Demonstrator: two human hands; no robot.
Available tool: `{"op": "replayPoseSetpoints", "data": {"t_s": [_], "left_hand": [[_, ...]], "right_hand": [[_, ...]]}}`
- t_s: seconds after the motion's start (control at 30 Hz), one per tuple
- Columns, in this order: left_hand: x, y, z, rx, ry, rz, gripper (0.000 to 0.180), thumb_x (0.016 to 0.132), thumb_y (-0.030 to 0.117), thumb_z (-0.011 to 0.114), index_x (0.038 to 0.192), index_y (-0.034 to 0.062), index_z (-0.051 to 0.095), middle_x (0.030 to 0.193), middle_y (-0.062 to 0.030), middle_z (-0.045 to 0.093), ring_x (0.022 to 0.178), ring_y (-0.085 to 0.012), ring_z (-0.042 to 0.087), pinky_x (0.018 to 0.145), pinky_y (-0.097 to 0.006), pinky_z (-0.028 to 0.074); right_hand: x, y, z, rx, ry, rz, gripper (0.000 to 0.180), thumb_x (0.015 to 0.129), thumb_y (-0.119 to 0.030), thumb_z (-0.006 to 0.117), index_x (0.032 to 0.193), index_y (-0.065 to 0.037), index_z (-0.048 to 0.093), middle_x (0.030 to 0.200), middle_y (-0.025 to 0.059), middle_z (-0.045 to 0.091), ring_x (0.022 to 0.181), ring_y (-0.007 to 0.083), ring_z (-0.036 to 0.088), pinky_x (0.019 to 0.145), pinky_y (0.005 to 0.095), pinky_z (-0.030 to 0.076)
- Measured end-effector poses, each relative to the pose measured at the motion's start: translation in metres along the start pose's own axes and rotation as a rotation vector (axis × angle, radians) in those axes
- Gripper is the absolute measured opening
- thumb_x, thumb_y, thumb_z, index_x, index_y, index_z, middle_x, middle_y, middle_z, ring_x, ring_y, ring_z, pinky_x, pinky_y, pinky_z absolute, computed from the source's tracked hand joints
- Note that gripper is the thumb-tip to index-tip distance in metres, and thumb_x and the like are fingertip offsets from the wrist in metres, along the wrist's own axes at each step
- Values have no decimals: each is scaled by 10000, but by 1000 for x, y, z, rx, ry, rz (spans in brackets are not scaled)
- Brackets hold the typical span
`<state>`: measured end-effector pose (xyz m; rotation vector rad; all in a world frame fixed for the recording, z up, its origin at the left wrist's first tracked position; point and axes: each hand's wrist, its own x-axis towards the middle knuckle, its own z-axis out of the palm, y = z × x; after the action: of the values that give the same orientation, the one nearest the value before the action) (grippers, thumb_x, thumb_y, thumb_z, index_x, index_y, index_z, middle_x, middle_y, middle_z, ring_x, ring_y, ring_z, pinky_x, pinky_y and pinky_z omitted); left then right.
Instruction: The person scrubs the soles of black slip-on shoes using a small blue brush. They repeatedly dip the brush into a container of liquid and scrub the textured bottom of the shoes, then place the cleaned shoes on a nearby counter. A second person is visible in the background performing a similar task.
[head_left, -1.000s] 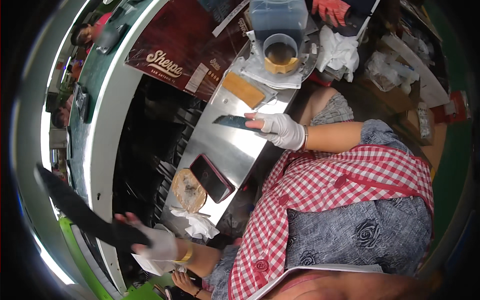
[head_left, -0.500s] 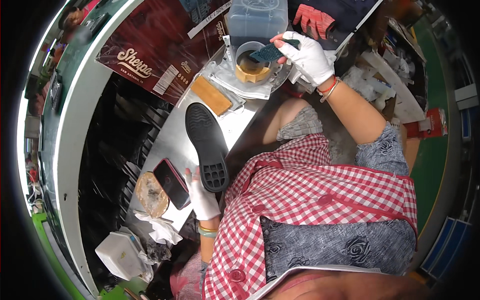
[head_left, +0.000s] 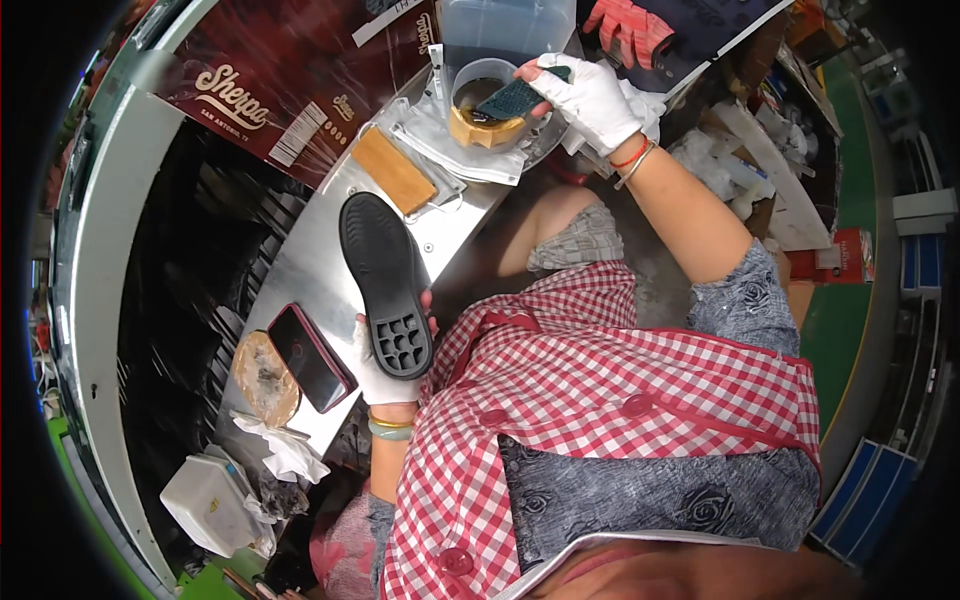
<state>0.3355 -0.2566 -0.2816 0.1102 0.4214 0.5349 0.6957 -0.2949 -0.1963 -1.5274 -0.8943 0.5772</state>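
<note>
A black shoe sole (head_left: 378, 270) lies lengthwise over the metal bench, its heel end with square hollows toward me. My left hand (head_left: 385, 382), in a white glove with bare fingertips, is closed round that heel end, fingers showing on both sides. My right hand (head_left: 590, 105), gloved the same way, pinches a flat dark green strip with a rough face (head_left: 515, 100). The strip's lower end slants into the mouth of a cup (head_left: 456, 88) with dark liquid inside and tan tape round its lower part. Whether the strip touches the liquid, I cannot tell.
A tan block (head_left: 395, 170) and white cloth or paper (head_left: 490, 168) lie by the cup. A phone (head_left: 310, 355) and a round tan piece (head_left: 264, 378) are at the near left. Behind stand a clear plastic tub (head_left: 510, 35) and a dark red box (head_left: 270, 80); a red glove (head_left: 630, 32) lies beyond.
My left hand has gone from resting open beside the sole to gripping its heel end. My right hand has lowered the green strip further into the cup. The whole view has shifted slightly.
</note>
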Motion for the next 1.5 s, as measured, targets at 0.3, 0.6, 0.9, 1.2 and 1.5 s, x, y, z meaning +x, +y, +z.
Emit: {"op": "replayPoseSetpoints", "data": {"t_s": [0.3,0.6,0.9,1.2,1.5], "left_hand": [[2,-1,42,166,41,143,502,878,329,486,1282,48,386,1241,-211,460,1148,-391,452,830,-506,482],[10,-5,37,100,-72,128,715,847,573,408,1316,37,341,1257,-218,442,1153,-387,445,839,-494,472],[8,-6,40,105,-112,124,894,775,714,360,1262,-35,378,1177,-248,492,1044,-393,515,749,-482,501],[6,-8,50,130,-81,122,918,760,723,383,1283,-30,341,1186,-255,475,1075,-381,499,780,-489,501],[19,0,49,115,27,222,823,787,722,308,1370,143,264,1240,-139,453,1100,-298,476,941,-432,380]], "right_hand": [[2,-5,-6,56,-53,0,235,857,-224,599,964,-17,626,871,18,646,597,63,559,550,168,449],[-20,8,-4,386,18,225,222,892,-226,521,933,-32,620,807,37,624,529,65,554,385,139,313],[-81,-50,105,387,-159,156,203,879,-206,550,862,-19,626,687,13,598,537,57,558,435,171,415],[-85,-45,117,323,-190,110,201,880,-216,543,882,-31,621,642,-4,577,487,27,500,427,149,339],[-114,-55,126,312,-207,166,155,871,-124,554,841,17,611,765,33,593,622,72,567,522,193,492]]}}
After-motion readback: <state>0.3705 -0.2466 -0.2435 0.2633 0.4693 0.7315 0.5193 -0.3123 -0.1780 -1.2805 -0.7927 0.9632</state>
